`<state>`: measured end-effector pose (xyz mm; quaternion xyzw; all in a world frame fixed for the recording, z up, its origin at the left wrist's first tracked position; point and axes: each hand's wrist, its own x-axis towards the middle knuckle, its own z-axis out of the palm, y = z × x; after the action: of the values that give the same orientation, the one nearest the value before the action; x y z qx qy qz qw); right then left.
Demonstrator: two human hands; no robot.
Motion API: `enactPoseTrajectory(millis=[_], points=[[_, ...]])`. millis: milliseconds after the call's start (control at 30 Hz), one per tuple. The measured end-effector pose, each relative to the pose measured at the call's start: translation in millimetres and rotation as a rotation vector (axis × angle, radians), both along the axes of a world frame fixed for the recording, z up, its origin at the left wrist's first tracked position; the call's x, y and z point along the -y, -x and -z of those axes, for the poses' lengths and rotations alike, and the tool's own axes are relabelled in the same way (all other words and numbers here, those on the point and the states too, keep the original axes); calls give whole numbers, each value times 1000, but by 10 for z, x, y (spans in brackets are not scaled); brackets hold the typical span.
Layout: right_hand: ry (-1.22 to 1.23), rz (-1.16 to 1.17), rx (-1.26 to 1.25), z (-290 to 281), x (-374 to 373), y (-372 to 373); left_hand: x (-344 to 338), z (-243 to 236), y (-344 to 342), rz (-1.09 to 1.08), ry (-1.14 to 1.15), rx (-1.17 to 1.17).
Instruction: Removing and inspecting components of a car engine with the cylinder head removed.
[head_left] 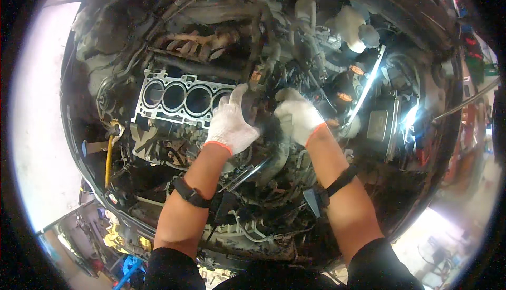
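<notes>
I look down into an open car engine bay. A bare engine block (176,97) with a row of round cylinder bores lies at centre left. Both hands wear white knit gloves. My left hand (232,121) is closed around a dark, dirty engine part (252,108) at the right end of the block. Just to its right, my right hand (298,115) grips the same dark part from the other side. What the part is exactly cannot be made out. Each forearm carries a black strap.
A bright strip work light (367,84) leans at the right among hoses and wiring. A white fluid reservoir (352,26) sits at the upper right. A yellow-handled tool (108,158) lies at the left edge. A long metal bar (466,103) sticks out far right.
</notes>
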<state>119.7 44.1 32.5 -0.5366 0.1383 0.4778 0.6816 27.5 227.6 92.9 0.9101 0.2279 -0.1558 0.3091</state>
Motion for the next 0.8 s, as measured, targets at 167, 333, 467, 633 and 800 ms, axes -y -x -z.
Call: enactPoseTrajectory(millis=[167, 333, 467, 633, 800], points=[[354, -69, 375, -292, -333, -7, 65, 104, -20, 3, -54, 3], [174, 8, 9, -179, -259, -34, 115, 204, 56, -17, -70, -11], [681, -272, 683, -150, -235, -14, 229, 135, -45, -11, -38, -48], [360, -374, 689, 71, -97, -293, 314, 185, -55, -35, -103, -22], [992, -489, 791, -121, -441, -94, 340, 218, -56, -76, -116, -56]])
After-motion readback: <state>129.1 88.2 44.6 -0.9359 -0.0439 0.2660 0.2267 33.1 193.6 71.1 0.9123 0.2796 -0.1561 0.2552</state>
